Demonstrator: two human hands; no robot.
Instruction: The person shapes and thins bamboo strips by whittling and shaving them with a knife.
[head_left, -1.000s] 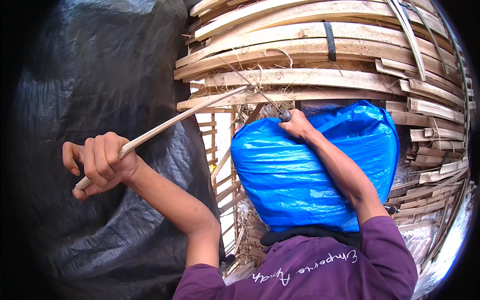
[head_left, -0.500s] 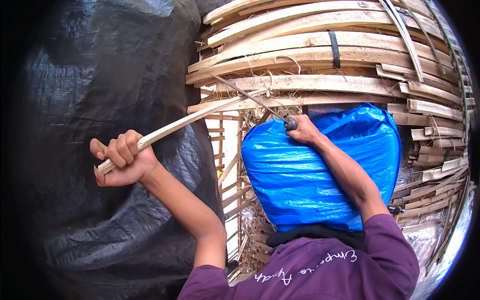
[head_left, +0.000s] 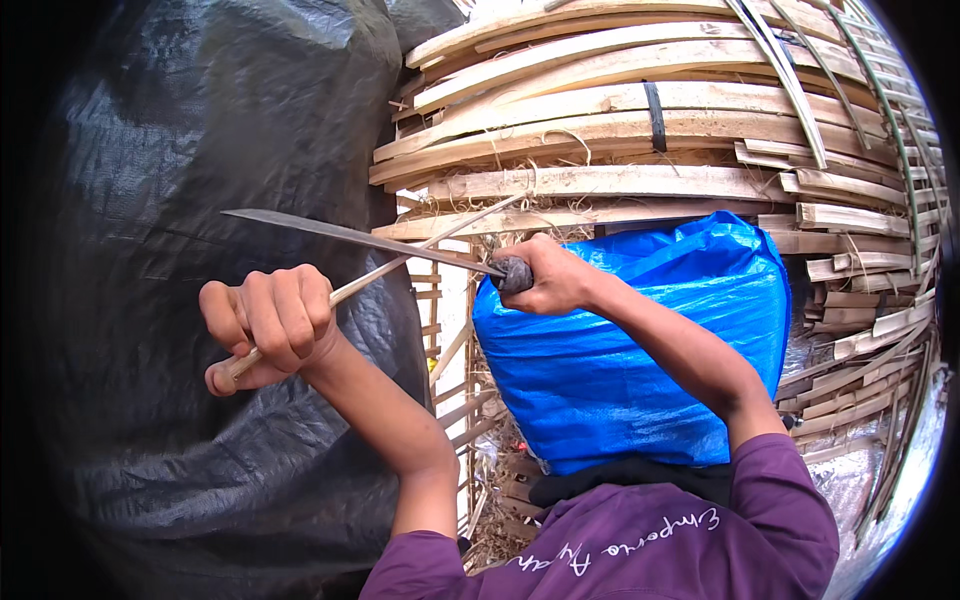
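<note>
My left hand (head_left: 272,325) is closed round the near end of a thin bamboo strip (head_left: 375,273), which slants up and away to the right. In my right hand (head_left: 545,272) is the dark, wrapped handle of a long knife (head_left: 330,232). Its blade points left and crosses the strip beyond my left fist; whether the two touch I cannot tell. Under my right forearm a blue plastic sheet (head_left: 630,370) covers my lap.
Stacked bamboo strips (head_left: 620,125) lie across the far side, some tied with a black band (head_left: 655,117). A black tarp (head_left: 200,480) hangs or lies along the left. Shorter split pieces (head_left: 860,345) are piled at the right, and shavings (head_left: 490,530) litter the slatted floor.
The knife has swung leftward, its blade now pointing left instead of up and left. My right hand has moved left, and my left hand has shifted right with the strip rolled edge-on.
</note>
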